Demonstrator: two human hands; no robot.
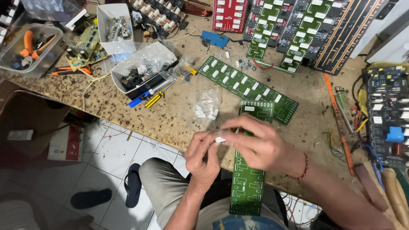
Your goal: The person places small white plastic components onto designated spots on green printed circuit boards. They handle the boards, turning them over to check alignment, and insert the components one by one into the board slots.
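- Right at the near edge of the desk (179, 123), both hands meet over a long green circuit board (247, 187) that runs from the desk top out past the edge toward the person's lap.
- The left hand (203, 159) has its fingers pressed together in a pinch on a small white component (220, 139), thumb against fingertips.
- The right hand (255, 142) curls over from the other side; its fingers (238, 123) are bent and close on the same white piece, and a thin pale lead seems to stick up beside them, though it is too small to be sure.
- The white part looks light, hard and smooth, easy to let slip, with wire legs that would probably bend; the body's flat sides seem the safest hold.
- The board looks stiff, thin and light; its bare long edges are the place to grip, since the face carries printed outlines and holes.
- Just beyond the hands lies a clear bag of white parts (205, 106), and further in a second green board (247, 87) already set with white blocks.
- Toward the far left corner stand a white box of metal parts (115, 27) and a clear tub with orange-handled pliers (27, 47).
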